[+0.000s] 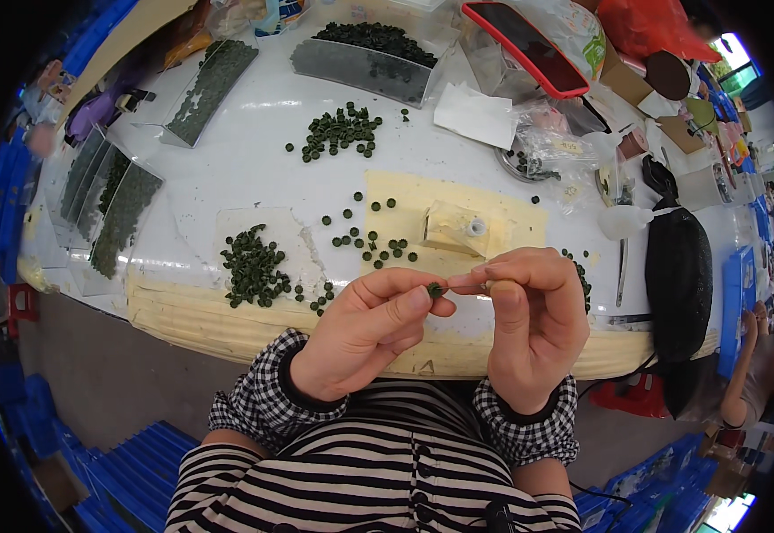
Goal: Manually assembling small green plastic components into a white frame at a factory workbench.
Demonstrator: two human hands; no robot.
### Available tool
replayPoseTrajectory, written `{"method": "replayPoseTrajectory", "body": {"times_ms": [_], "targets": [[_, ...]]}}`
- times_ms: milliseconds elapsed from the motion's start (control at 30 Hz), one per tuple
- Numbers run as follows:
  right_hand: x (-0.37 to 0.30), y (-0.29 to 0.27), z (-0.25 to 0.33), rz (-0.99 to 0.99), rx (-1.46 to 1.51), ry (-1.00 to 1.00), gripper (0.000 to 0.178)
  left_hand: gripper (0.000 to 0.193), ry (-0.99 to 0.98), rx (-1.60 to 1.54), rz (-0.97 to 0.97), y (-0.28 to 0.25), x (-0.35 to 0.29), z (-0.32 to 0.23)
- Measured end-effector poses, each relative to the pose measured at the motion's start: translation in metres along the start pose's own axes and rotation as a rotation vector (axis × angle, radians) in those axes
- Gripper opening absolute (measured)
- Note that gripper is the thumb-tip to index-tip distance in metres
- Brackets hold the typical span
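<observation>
Between the thumb and fingers of my left hand point(360, 329) is a small dark green round piece point(436, 290). My right hand point(540, 324) is closed in a pinch just right of it, its index fingertip close to the piece. Whatever those fingers grip is too small to make out. Beyond my hands, several loose green ring-shaped pieces point(372, 235) lie scattered. A heap of dark green parts point(254, 265) sits to the left, and another pile of round pieces point(343, 131) farther back. Behind my right hand stands a tape-covered block point(447, 227) with a small round fitting on top.
Clear trays of green parts point(365, 67) stand at the back, with more bins point(120, 209) at the left. A red-cased phone point(529, 49) rests back right, near plastic bags. At right lie a white squeeze bottle point(622, 222) and a black bundle point(680, 284). Yellow tape point(200, 315) pads the front edge.
</observation>
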State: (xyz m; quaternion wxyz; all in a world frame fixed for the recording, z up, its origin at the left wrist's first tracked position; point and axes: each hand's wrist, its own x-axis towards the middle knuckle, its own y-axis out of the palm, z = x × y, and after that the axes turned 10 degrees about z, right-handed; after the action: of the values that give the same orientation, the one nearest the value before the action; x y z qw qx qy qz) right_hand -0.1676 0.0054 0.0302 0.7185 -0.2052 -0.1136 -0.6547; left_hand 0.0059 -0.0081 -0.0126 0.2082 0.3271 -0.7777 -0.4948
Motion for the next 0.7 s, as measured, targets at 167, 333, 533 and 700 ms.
{"method": "replayPoseTrajectory", "body": {"times_ms": [167, 333, 533, 700], "targets": [[0.001, 0.001, 0.001, -0.065, 0.091, -0.03, 0.011, 0.02, 0.006, 0.009, 0.002, 0.0, 0.0, 0.0], [0.01, -0.015, -0.015, -0.225, -0.461, -0.116, 0.008, 0.017, 0.221, 0.468, -0.125, 0.006, -0.001, 0.001], [0.021, -0.016, -0.024, -0.117, -0.785, -0.137, 0.013, 0.021, 0.534, 1.329, -0.267, 0.015, -0.008, -0.01], [0.02, -0.015, -0.024, -0.055, -0.848, -0.102, 0.018, 0.024, 0.633, 1.585, -0.286, 0.019, -0.009, -0.012]]}}
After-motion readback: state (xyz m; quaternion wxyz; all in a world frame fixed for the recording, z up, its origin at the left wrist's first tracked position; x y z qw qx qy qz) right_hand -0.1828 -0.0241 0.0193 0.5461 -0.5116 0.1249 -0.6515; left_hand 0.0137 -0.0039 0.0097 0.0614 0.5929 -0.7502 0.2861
